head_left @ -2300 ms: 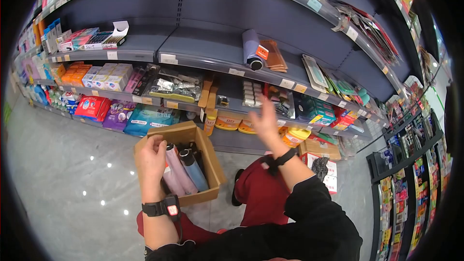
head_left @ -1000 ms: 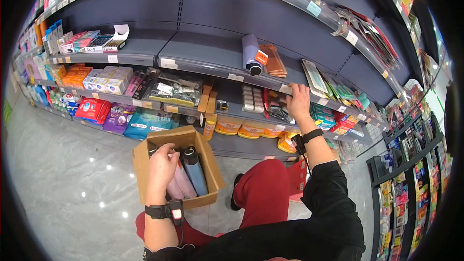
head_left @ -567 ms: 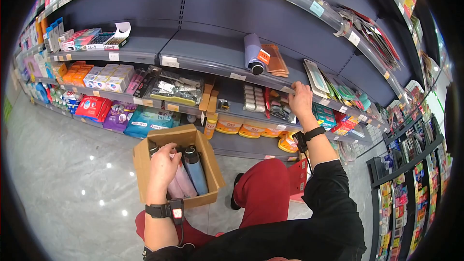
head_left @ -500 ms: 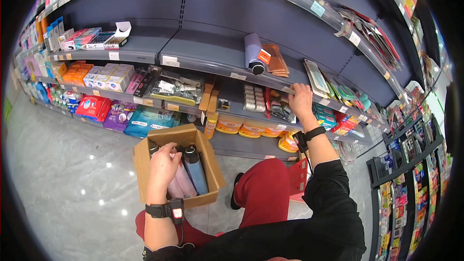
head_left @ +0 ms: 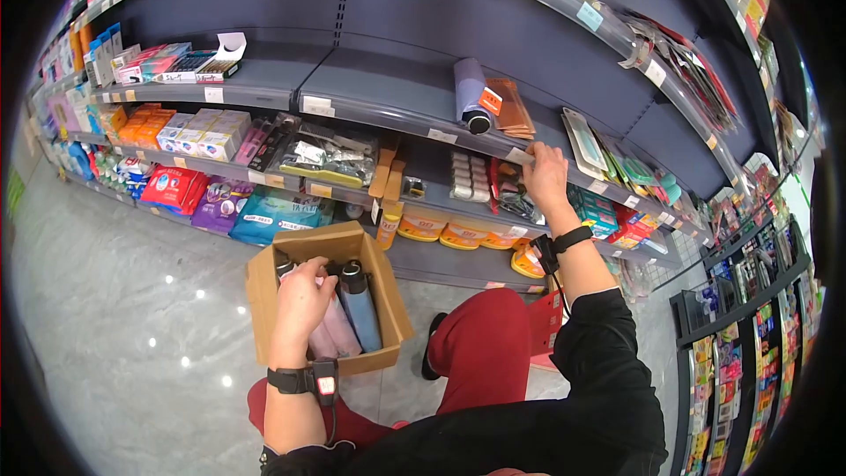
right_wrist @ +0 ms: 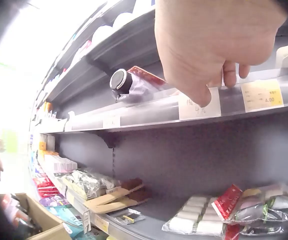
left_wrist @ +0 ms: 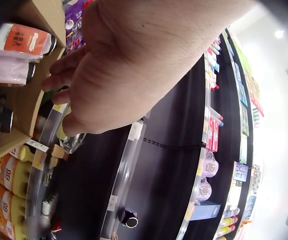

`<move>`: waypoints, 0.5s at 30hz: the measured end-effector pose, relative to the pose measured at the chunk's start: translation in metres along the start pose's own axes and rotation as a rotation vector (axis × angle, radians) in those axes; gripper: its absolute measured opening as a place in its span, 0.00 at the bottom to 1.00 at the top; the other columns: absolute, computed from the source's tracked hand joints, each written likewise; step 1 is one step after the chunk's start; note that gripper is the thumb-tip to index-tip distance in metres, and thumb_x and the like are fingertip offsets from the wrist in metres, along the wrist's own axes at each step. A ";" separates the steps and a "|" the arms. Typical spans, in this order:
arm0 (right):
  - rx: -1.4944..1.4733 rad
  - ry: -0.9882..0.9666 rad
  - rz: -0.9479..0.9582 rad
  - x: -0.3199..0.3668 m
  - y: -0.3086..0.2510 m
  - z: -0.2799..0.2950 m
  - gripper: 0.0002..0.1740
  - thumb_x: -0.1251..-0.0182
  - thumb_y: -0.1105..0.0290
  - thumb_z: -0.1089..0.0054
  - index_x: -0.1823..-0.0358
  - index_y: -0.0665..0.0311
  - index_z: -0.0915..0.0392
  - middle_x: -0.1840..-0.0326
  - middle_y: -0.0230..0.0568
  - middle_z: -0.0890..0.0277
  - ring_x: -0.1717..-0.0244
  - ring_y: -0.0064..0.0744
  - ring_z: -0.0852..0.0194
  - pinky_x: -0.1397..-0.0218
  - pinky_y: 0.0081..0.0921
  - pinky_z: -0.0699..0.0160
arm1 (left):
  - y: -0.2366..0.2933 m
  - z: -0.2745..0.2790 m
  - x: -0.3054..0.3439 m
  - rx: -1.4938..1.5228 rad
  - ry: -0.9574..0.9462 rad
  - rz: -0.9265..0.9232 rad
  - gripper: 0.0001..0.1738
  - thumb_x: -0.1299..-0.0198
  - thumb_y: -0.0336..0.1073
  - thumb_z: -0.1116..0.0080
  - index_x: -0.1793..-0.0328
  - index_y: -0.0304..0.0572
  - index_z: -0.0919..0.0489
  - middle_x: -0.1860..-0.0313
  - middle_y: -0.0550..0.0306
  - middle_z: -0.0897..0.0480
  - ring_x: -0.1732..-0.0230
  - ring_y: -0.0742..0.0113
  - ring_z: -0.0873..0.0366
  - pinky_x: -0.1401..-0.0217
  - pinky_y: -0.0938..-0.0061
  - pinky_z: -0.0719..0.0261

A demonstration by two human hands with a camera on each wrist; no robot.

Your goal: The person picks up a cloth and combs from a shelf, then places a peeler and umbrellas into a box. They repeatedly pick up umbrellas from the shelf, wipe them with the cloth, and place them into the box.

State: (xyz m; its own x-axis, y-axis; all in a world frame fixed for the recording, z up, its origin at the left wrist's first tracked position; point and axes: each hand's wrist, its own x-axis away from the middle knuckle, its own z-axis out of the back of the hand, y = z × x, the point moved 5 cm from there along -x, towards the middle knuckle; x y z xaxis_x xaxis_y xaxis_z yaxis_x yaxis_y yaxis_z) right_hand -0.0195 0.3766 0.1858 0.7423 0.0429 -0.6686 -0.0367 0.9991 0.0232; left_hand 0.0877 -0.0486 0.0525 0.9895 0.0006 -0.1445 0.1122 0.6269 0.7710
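Note:
My right hand [head_left: 546, 178] is at the front edge of the middle shelf. In the right wrist view its thumb and fingertips pinch a white handwritten price tag [right_wrist: 200, 105] in the clear rail. My left hand [head_left: 302, 301] hovers over the open cardboard box [head_left: 395, 316] with loosely bent fingers and nothing in them. Inside that box lie a pink folding umbrella [head_left: 339, 328], a blue one [head_left: 359, 313] and other dark-handled ones, partly hidden by the hand. A purple folding umbrella [head_left: 470, 92] with an orange label lies on the shelf beside brown flat packs [head_left: 509, 107].
Below sit bagged white rolls [head_left: 467, 176], wooden-handled brushes [head_left: 385, 174] and yellow tubs [head_left: 460, 235]. Colourful packs [head_left: 280, 211] fill the bottom left shelf. A red box [head_left: 546, 322] stands on the floor behind my knee. Another rack [head_left: 749, 344] stands at the right.
My right hand has gone from above my knee to the shelf edge on the right, then stayed at the tag. My left hand has shifted slightly right over the box.

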 end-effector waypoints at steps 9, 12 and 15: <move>-0.058 0.158 0.111 -0.004 -0.045 0.029 0.15 0.47 0.74 0.37 0.56 0.63 0.25 0.61 0.46 0.25 0.53 0.50 0.30 0.49 0.43 0.31 | 0.003 0.000 0.001 -0.017 -0.014 -0.022 0.19 0.46 0.36 0.36 0.47 0.37 0.19 0.61 0.45 0.16 0.55 0.47 0.18 0.51 0.59 0.22; -0.476 0.164 0.224 -0.001 -0.098 0.055 0.13 0.43 0.76 0.37 0.56 0.64 0.24 0.61 0.44 0.24 0.58 0.44 0.25 0.55 0.36 0.24 | 0.001 0.004 -0.006 0.005 0.040 -0.038 0.17 0.44 0.36 0.37 0.49 0.37 0.19 0.60 0.43 0.17 0.55 0.46 0.19 0.51 0.58 0.22; -0.743 -0.261 0.207 0.027 -0.165 0.032 0.14 0.41 0.74 0.38 0.53 0.66 0.23 0.62 0.42 0.23 0.65 0.37 0.22 0.59 0.28 0.22 | -0.015 0.038 -0.011 0.164 0.388 0.011 0.14 0.40 0.36 0.40 0.51 0.36 0.19 0.60 0.41 0.17 0.60 0.49 0.17 0.56 0.62 0.20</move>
State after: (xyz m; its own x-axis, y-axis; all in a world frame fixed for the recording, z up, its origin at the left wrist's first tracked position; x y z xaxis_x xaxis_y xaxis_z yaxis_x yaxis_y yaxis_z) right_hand 0.0281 0.2129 0.1875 0.8005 0.3184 -0.5077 -0.5567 0.7088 -0.4332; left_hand 0.0782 -0.0876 0.0659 0.8864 0.3199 -0.3347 0.1460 0.4927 0.8578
